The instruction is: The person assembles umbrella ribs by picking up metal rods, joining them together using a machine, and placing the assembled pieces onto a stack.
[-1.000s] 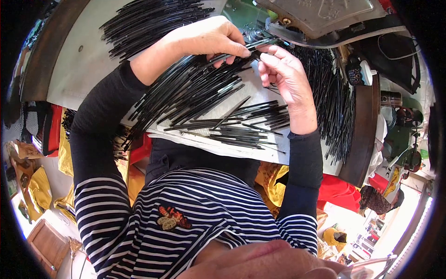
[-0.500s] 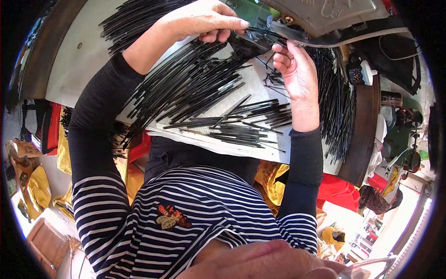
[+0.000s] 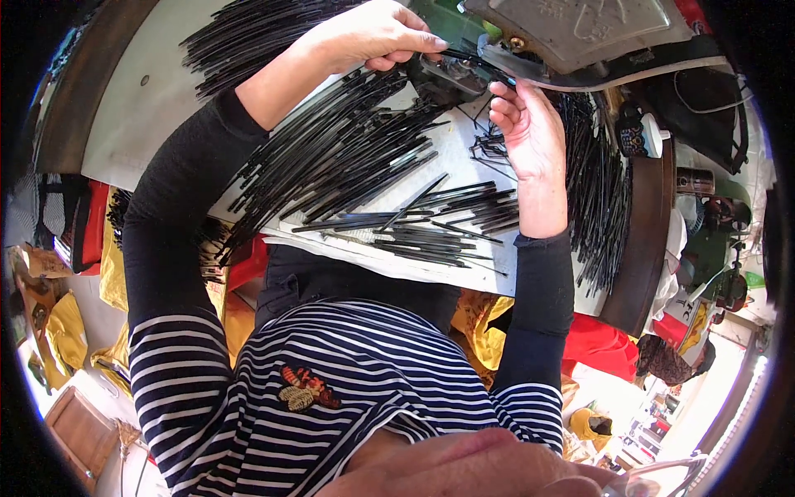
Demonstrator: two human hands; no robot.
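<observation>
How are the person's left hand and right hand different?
The left hand sits higher in the picture; the right hand sits lower. The left hand reaches sideways, toward the right, but the right hand points up the picture. Both are bare, with black sleeves covering the forearms behind them.

Thin black rods are catching light along a smooth, glossy, plastic-like finish. The pale tabletop is looking smooth, its brown edging resembling wood. A grey metal-looking casing is showing embossed relief; black sleeves are appearing matt, soft cloth.
</observation>
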